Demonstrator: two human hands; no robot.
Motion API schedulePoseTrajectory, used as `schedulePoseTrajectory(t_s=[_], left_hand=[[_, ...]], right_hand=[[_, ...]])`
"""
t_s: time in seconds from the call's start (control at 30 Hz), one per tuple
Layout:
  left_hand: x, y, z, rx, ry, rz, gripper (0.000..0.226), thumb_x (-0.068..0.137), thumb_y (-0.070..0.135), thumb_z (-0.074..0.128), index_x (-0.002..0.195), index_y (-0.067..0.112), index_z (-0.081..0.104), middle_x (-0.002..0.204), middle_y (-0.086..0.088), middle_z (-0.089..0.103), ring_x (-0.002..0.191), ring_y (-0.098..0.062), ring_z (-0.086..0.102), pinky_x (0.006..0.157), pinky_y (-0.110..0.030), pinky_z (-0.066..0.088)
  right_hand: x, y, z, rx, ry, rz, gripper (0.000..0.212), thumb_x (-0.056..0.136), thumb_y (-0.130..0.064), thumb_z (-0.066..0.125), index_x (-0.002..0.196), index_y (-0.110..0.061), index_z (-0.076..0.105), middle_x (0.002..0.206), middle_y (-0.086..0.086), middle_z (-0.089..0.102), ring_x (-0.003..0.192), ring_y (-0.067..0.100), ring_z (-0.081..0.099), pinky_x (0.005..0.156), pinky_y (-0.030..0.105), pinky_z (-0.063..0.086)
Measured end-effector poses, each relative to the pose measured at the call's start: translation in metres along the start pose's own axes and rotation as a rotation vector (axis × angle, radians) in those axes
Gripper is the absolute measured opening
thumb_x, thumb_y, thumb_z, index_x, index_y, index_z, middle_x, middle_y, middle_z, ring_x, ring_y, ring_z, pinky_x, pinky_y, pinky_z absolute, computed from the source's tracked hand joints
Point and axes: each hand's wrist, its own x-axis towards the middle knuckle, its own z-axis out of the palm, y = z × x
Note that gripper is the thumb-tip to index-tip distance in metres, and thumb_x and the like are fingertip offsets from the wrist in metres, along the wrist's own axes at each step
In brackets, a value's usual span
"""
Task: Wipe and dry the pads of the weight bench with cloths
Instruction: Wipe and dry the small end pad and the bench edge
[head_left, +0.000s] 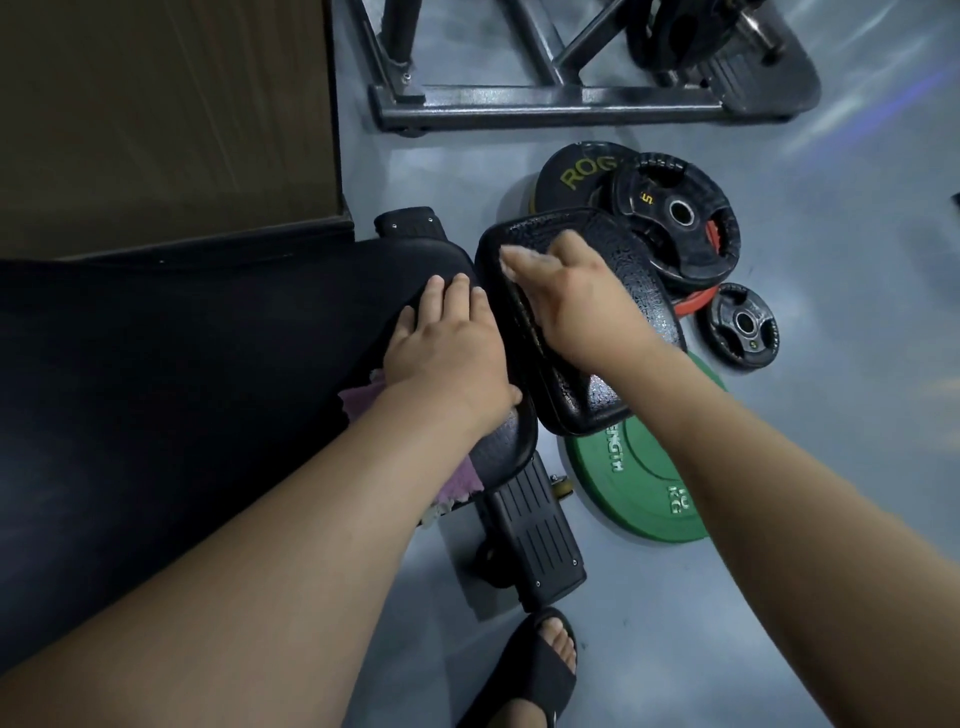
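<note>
The bench's long black back pad fills the left of the head view. Its smaller textured seat pad is tilted up just to the right. My left hand rests flat on the end of the back pad, fingers straight. A purple cloth lies under its wrist and forearm and hangs over the pad's edge. My right hand lies across the seat pad with its fingers stretched to the left and blurred. A pale patch at its fingertips may be a second cloth; I cannot tell.
Weight plates lie on the grey floor right of the bench: a green one, a black lettered one, two gripped black ones. A steel machine frame stands behind. The bench's foot and a sandalled foot are below.
</note>
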Motion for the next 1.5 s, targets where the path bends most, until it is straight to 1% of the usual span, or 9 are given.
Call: schedulePoseTrajectory(t_s=[0.2, 0.33, 0.47, 0.67, 0.83, 0.97, 1.17, 1.3, 1.5], left_hand=[[0.0, 0.0, -0.002, -0.016, -0.008, 0.003, 0.11, 0.091, 0.056, 0.067, 0.163, 0.012, -0.004, 0.171, -0.003, -0.012, 0.157, -0.025, -0.014, 0.128, -0.046, 0.002], [0.0, -0.001, 0.0, -0.01, 0.005, 0.003, 0.111, 0.09, 0.058, 0.068, 0.163, 0.013, -0.003, 0.171, -0.001, -0.011, 0.158, -0.023, -0.013, 0.128, -0.045, 0.003], [0.0, -0.002, 0.002, -0.008, 0.015, 0.001, 0.112, 0.088, 0.059, 0.069, 0.163, 0.013, -0.001, 0.172, 0.0, -0.01, 0.158, -0.023, -0.012, 0.128, -0.044, 0.003], [0.0, -0.003, 0.0, -0.009, -0.008, 0.008, 0.11, 0.091, 0.057, 0.066, 0.163, 0.014, -0.004, 0.171, -0.001, -0.012, 0.158, -0.023, -0.014, 0.128, -0.044, 0.002], [0.001, -0.002, 0.001, -0.009, 0.003, 0.014, 0.11, 0.091, 0.058, 0.067, 0.163, 0.013, -0.003, 0.171, -0.001, -0.012, 0.158, -0.023, -0.013, 0.128, -0.044, 0.002], [0.001, -0.001, 0.002, -0.001, 0.001, -0.003, 0.11, 0.09, 0.056, 0.068, 0.163, 0.013, -0.003, 0.171, -0.001, -0.012, 0.158, -0.023, -0.014, 0.128, -0.044, 0.002], [0.003, 0.002, -0.001, 0.006, -0.031, -0.018, 0.107, 0.093, 0.051, 0.067, 0.164, 0.011, -0.004, 0.171, -0.003, -0.013, 0.158, -0.025, -0.013, 0.128, -0.047, 0.002], [0.005, 0.004, 0.001, 0.017, -0.023, -0.031, 0.101, 0.096, 0.047, 0.063, 0.164, 0.01, -0.002, 0.172, -0.004, -0.011, 0.158, -0.026, -0.012, 0.128, -0.047, 0.003], [0.0, 0.006, 0.003, 0.027, 0.001, -0.038, 0.101, 0.094, 0.049, 0.065, 0.164, 0.012, 0.003, 0.172, -0.004, -0.006, 0.158, -0.026, -0.009, 0.128, -0.049, 0.006]], right_hand=[[-0.058, -0.01, -0.023, 0.042, -0.05, -0.185, 0.043, 0.089, 0.007, 0.061, 0.128, -0.008, 0.068, 0.113, -0.002, 0.057, 0.085, 0.031, 0.06, 0.081, 0.039, 0.056], [0.005, -0.009, 0.002, 0.008, -0.015, -0.042, 0.038, 0.092, -0.009, 0.055, 0.125, -0.024, 0.069, 0.103, 0.008, 0.055, 0.089, 0.032, 0.058, 0.08, 0.044, 0.056], [0.046, -0.007, 0.007, 0.02, -0.021, 0.038, 0.036, 0.094, -0.026, 0.054, 0.126, -0.023, 0.07, 0.102, 0.014, 0.054, 0.095, 0.037, 0.062, 0.09, 0.046, 0.056], [-0.027, -0.008, -0.007, 0.02, -0.03, -0.116, 0.043, 0.092, -0.001, 0.058, 0.132, -0.017, 0.067, 0.11, 0.009, 0.059, 0.088, 0.031, 0.056, 0.085, 0.043, 0.056], [0.015, -0.006, 0.01, -0.005, 0.034, 0.013, 0.041, 0.091, -0.01, 0.054, 0.127, -0.026, 0.068, 0.102, 0.009, 0.048, 0.09, 0.037, 0.058, 0.079, 0.047, 0.057], [0.049, -0.002, 0.017, 0.001, 0.038, 0.101, 0.045, 0.092, -0.034, 0.041, 0.124, -0.023, 0.07, 0.102, 0.017, 0.052, 0.089, 0.041, 0.059, 0.085, 0.046, 0.056], [-0.056, -0.006, -0.009, 0.052, -0.036, -0.015, 0.042, 0.097, -0.005, 0.054, 0.135, -0.019, 0.064, 0.1, 0.011, 0.051, 0.085, 0.031, 0.056, 0.081, 0.041, 0.054], [-0.13, -0.01, -0.018, 0.06, -0.169, -0.027, 0.044, 0.106, -0.018, 0.031, 0.137, -0.019, 0.062, 0.105, 0.014, 0.052, 0.091, 0.034, 0.054, 0.085, 0.046, 0.052], [-0.073, -0.004, 0.002, -0.029, -0.081, 0.019, 0.038, 0.098, -0.023, 0.051, 0.134, -0.03, 0.061, 0.105, 0.005, 0.056, 0.089, 0.028, 0.049, 0.079, 0.042, 0.05]])
